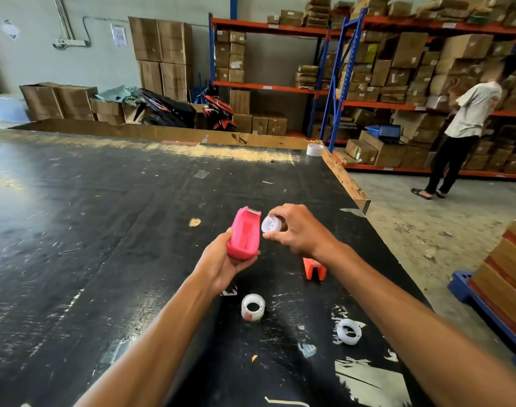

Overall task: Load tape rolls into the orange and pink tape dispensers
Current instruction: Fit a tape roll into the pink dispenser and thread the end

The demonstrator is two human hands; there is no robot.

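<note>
My left hand (221,264) holds the pink tape dispenser (244,233) above the black table, its open side facing me. My right hand (297,230) grips a small clear tape roll (270,224) just to the right of the dispenser's top, close to it but apart. The orange tape dispenser (313,268) lies on the table under my right wrist, partly hidden. Two white ring-shaped pieces rest nearer to me: one (252,307) in the middle, another (349,331) to the right.
The black table (104,230) has wooden edging; its right edge (346,179) drops to the floor. A tape roll (314,149) sits at the far corner. A person (463,124) stands by shelving full of cartons. Stacked boxes on a blue pallet (503,277) are at the right.
</note>
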